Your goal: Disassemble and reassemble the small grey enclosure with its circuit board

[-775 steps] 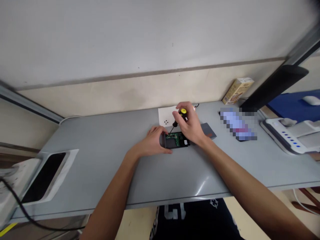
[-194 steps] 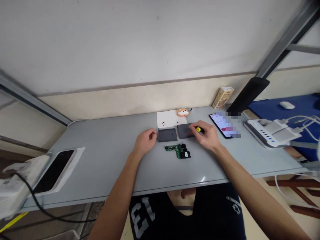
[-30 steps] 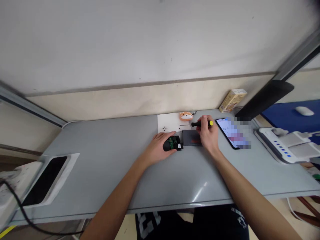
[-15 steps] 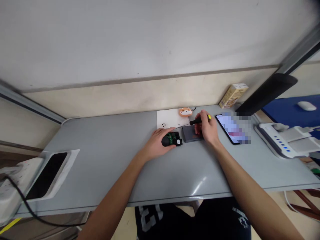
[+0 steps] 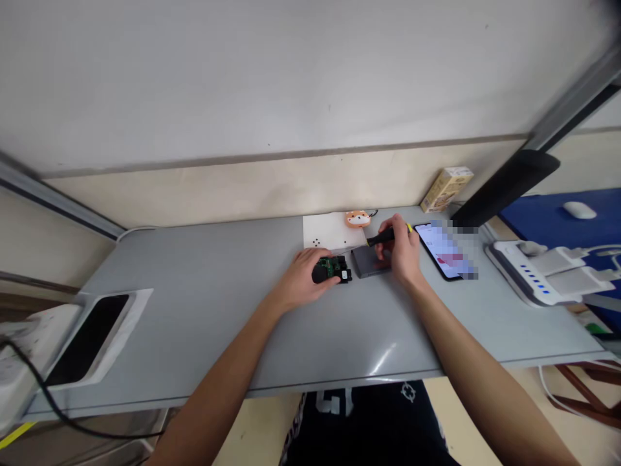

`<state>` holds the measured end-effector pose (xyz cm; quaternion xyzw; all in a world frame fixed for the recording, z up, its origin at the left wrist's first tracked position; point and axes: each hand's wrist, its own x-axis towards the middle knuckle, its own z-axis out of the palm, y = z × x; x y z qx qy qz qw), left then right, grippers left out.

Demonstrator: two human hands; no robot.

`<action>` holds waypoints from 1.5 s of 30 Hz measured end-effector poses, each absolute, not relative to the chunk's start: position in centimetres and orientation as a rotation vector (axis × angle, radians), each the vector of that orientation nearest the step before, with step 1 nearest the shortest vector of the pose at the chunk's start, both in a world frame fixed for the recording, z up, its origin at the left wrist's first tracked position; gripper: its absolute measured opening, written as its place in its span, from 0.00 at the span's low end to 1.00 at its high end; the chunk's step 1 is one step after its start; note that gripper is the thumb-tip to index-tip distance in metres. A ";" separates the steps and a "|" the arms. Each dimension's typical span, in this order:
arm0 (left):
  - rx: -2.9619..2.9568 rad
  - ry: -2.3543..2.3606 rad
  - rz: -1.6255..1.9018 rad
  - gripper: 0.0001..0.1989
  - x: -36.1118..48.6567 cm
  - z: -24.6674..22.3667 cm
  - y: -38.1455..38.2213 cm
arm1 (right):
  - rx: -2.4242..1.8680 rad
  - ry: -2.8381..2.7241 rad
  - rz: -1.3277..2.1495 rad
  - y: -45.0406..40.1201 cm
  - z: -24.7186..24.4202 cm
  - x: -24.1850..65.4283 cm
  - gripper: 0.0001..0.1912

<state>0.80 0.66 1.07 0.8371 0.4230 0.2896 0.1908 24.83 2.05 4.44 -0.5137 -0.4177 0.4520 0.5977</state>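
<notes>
My left hand [image 5: 306, 278] is closed around the left end of a small green circuit board with black parts [image 5: 334, 266], which rests on the grey table. In my right hand [image 5: 400, 249] is a screwdriver [image 5: 381, 237] with a black handle and yellow end, its thin shaft pointing left toward the board's far edge. Whether the tip touches the board is too small to tell. Under my right hand lies a dark grey flat box [image 5: 366, 263], partly hidden by the fingers. Behind the board, a white sheet [image 5: 334, 226] bears several small dark screws [image 5: 316, 243].
An orange animal-faced case [image 5: 358, 219] sits on the sheet's far right corner. Right of my hand lies a lit phone [image 5: 439, 249], then a charging station [image 5: 528, 275]. A carton [image 5: 446, 189] stands by the wall. Another phone [image 5: 90, 340] lies at the left.
The view has shifted slightly, so things on the right appear a little further left. Both hands keep their holds on the circuit board and screwdriver, with little other movement.
</notes>
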 end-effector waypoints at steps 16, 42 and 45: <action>2.399 1.144 1.045 0.06 1.0 0.8 1.2 | -1.115 -1.051 1.088 2.1 3.7 24.2 0.26; 2.425 1.178 0.623 0.38 1.0 0.7 0.5 | -1.247 -1.497 0.695 0.5 4.7 24.0 0.22; 2.419 1.178 0.634 0.37 1.1 0.7 0.6 | -1.250 -1.514 0.670 0.4 4.7 23.9 0.22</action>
